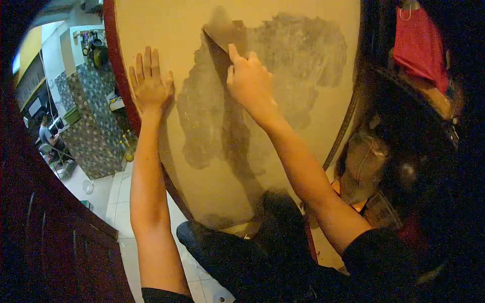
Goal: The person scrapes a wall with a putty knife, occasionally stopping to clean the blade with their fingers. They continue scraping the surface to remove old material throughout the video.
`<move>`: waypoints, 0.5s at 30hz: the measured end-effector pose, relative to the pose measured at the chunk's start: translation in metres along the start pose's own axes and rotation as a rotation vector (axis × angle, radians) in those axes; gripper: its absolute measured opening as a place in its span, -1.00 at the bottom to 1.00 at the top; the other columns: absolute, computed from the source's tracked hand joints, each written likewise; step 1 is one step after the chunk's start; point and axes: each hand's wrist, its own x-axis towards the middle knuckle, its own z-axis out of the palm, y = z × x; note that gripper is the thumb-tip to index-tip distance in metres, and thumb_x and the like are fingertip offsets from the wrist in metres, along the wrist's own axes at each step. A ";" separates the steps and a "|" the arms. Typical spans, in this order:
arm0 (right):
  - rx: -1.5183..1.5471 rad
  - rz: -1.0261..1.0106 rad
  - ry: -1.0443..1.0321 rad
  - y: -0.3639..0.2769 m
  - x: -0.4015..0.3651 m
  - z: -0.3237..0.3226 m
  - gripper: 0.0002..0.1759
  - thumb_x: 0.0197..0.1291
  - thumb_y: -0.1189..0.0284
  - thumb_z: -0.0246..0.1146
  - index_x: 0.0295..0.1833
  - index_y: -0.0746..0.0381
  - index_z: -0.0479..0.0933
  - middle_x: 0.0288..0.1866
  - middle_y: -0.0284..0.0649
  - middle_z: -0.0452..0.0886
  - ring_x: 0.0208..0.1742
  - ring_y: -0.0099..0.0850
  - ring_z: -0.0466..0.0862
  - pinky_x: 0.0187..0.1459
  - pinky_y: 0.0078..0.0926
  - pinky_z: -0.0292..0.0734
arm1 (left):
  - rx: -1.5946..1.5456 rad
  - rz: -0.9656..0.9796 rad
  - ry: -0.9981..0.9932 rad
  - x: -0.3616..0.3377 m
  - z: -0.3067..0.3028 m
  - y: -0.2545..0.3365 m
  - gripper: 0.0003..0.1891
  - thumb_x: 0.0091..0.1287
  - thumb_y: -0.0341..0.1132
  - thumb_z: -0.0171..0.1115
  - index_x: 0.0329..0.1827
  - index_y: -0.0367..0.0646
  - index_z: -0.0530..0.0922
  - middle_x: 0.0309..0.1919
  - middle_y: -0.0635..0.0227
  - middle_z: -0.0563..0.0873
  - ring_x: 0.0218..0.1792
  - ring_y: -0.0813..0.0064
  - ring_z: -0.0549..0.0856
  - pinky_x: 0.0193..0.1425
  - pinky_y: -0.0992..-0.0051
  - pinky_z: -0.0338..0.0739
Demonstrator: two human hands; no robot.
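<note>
- Up on the yellow wall, near the top of the view, one flat-bladed tool sits against the surface, and the right hand has it!
- Two hands at work here: the right closes its fingers round the tool, index finger stretched forward towards the blade, the grip hiding the handle.
- And the left hand? Palm to the wall, well apart from the tool, gripping nothing: four fingers pointing up, loosely spread, thumb out wide to the side.
- Now the direction: the tool points up and to the left from the right hand, its long axis apparently on that same slant; the blade's dark lower edge slopes from upper left down towards the fingers.
- A smudge of blur covers the upper end, so the blade's full outline is hard to judge.
- One broad grey patch spreads either side of the tool, a lobe to the left, a bigger one to the right, and one long shadow drops between them.
- Round the edges: one red cloth hangs at upper right, while far left one seated person shows beside a mosaic-tiled wall.
</note>
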 end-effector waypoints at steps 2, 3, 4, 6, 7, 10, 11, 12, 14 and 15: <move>0.003 0.007 -0.007 0.002 0.003 -0.003 -0.49 0.23 0.33 0.10 0.32 0.04 0.39 -0.11 0.09 0.56 -0.17 0.08 0.65 -0.13 0.01 0.57 | -0.016 0.011 -0.006 -0.001 0.004 -0.001 -0.33 0.35 -0.03 -0.04 0.51 -0.04 0.13 0.54 0.40 0.10 0.53 0.28 0.06 0.55 0.13 -0.12; 0.015 -0.017 -0.035 0.002 0.007 -0.011 -0.51 0.25 0.34 0.06 0.31 0.10 0.40 -0.11 0.09 0.56 -0.17 0.07 0.66 -0.13 0.03 0.56 | -0.006 0.003 -0.017 -0.001 0.004 0.001 -0.33 0.35 -0.02 -0.03 0.51 -0.04 0.13 0.54 0.41 0.09 0.52 0.28 0.07 0.55 0.13 -0.12; 0.025 -0.041 -0.065 0.005 0.008 -0.015 -0.52 0.28 0.34 0.02 0.31 0.15 0.40 -0.11 0.10 0.56 -0.16 0.06 0.66 -0.13 0.05 0.55 | 0.002 -0.007 -0.029 -0.003 0.003 0.004 -0.32 0.34 -0.01 -0.03 0.51 -0.04 0.13 0.54 0.41 0.09 0.52 0.27 0.08 0.55 0.14 -0.12; 0.024 -0.012 -0.041 0.013 0.003 0.001 -0.53 0.26 0.33 0.07 0.30 0.07 0.42 -0.11 0.08 0.55 -0.17 0.06 0.66 -0.14 0.03 0.56 | 0.011 -0.004 -0.017 -0.002 0.008 0.009 -0.31 0.31 -0.01 0.00 0.51 -0.01 0.15 0.53 0.43 0.13 0.51 0.29 0.10 0.55 0.15 -0.09; 0.027 0.005 0.001 0.016 0.003 0.008 -0.53 0.25 0.32 0.12 0.30 -0.02 0.43 -0.11 0.07 0.55 -0.19 0.07 0.65 -0.15 0.02 0.56 | 0.029 -0.004 0.015 0.000 0.011 0.009 -0.29 0.28 0.00 0.03 0.50 0.02 0.16 0.51 0.45 0.16 0.51 0.30 0.12 0.54 0.17 -0.05; 0.079 0.072 -0.056 0.023 -0.005 0.009 -0.56 0.26 0.33 0.11 0.27 -0.03 0.47 -0.13 0.07 0.55 -0.19 0.05 0.65 -0.15 -0.01 0.57 | 0.024 0.006 0.030 0.003 0.016 0.011 -0.31 0.30 -0.02 0.00 0.51 0.01 0.16 0.51 0.45 0.16 0.51 0.30 0.11 0.54 0.16 -0.07; 0.083 0.070 -0.046 0.023 0.001 0.008 -0.56 0.26 0.33 0.11 0.27 -0.03 0.47 -0.13 0.07 0.55 -0.19 0.05 0.65 -0.15 -0.01 0.57 | 0.028 0.009 0.039 0.004 0.016 0.009 -0.31 0.30 -0.02 0.00 0.51 0.01 0.16 0.51 0.45 0.16 0.51 0.30 0.11 0.54 0.16 -0.07; 0.068 0.038 -0.027 0.024 0.009 0.007 -0.57 0.26 0.34 0.11 0.26 -0.04 0.47 -0.13 0.07 0.56 -0.18 0.05 0.65 -0.15 -0.01 0.57 | 0.021 0.008 0.020 0.004 0.015 0.010 -0.32 0.33 -0.03 -0.01 0.51 -0.01 0.14 0.52 0.43 0.14 0.52 0.29 0.09 0.55 0.16 -0.09; 0.043 0.018 -0.025 0.029 0.017 0.006 -0.57 0.26 0.34 0.11 0.26 -0.04 0.48 -0.14 0.06 0.56 -0.18 0.04 0.65 -0.15 -0.01 0.57 | 0.000 0.007 -0.019 0.002 0.016 0.016 -0.33 0.36 -0.03 -0.03 0.52 -0.03 0.12 0.53 0.41 0.12 0.53 0.28 0.07 0.55 0.16 -0.11; 0.028 -0.007 -0.013 0.030 0.022 0.005 -0.56 0.25 0.35 0.12 0.27 -0.04 0.47 -0.14 0.05 0.56 -0.17 0.04 0.65 -0.15 -0.01 0.57 | 0.016 0.009 -0.011 0.004 0.017 0.018 -0.33 0.35 -0.03 -0.03 0.51 -0.04 0.12 0.53 0.40 0.13 0.52 0.28 0.08 0.55 0.15 -0.12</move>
